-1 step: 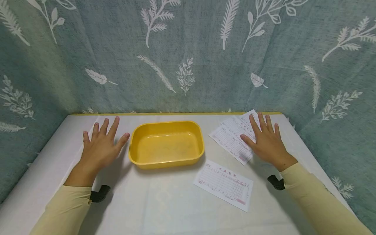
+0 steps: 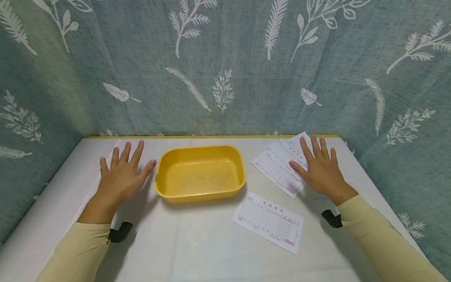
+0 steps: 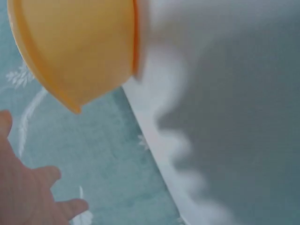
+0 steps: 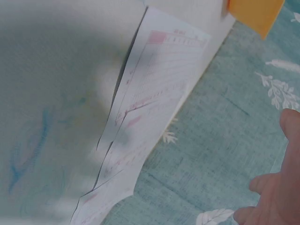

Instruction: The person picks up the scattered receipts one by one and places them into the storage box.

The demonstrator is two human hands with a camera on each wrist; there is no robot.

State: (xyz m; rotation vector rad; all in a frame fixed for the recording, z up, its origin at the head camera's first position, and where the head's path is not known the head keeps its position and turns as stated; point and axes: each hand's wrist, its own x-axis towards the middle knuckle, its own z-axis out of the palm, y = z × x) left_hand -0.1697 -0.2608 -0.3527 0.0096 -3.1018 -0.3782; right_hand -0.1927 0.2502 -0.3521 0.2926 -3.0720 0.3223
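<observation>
Papers with red lines and boxes lie partly on top of each other at the back of the white table, on the person's right side; I cannot tell just how many there are. The right hand hangs in the air over them, palm down, with its fingers spread wide. One more paper lies flat and slanted, closer to the person and apart from the others, just off the front corner of the yellow tray. The tray sits flat between the two hands, with its long sides running left to right. On its other side, the left hand hangs over the table with its fingers spread wide too. Its thumb is the part near the tray, and the left wrist view shows a gap between that hand and the tray. Both hands make dark shadows on the table. The person has pale yellow sleeves, and a small black thing sticks out by each wrist. Behind the table hangs a blue-green cloth with white leaves on it.
</observation>
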